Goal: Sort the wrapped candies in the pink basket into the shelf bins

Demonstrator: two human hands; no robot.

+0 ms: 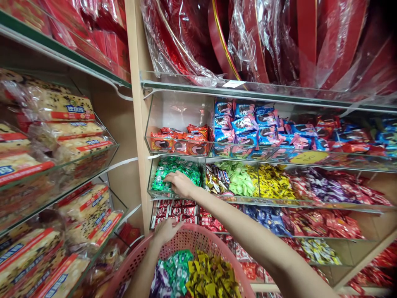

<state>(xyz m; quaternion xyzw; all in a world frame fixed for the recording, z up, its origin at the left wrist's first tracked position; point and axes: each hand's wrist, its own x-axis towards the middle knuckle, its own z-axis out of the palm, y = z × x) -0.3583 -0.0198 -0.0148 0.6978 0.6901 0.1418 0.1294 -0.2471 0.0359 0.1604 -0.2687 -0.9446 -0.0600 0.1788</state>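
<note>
"What are the hands at?"
"The right hand is among green-wrapped candies in a glass shelf bin; whether it grasps any, I can't tell. The left hand is at the pink basket, its grip unclear."
"And handling?"
"Likely light, slippery; cup several, or pinch one by its edge."

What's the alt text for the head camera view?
A person's right hand touches green-wrapped sweets on a clear-fronted shelf. The left hand is at the rim of a pink perforated plastic basket containing purple-, green- and yellow-wrapped sweets.
</note>
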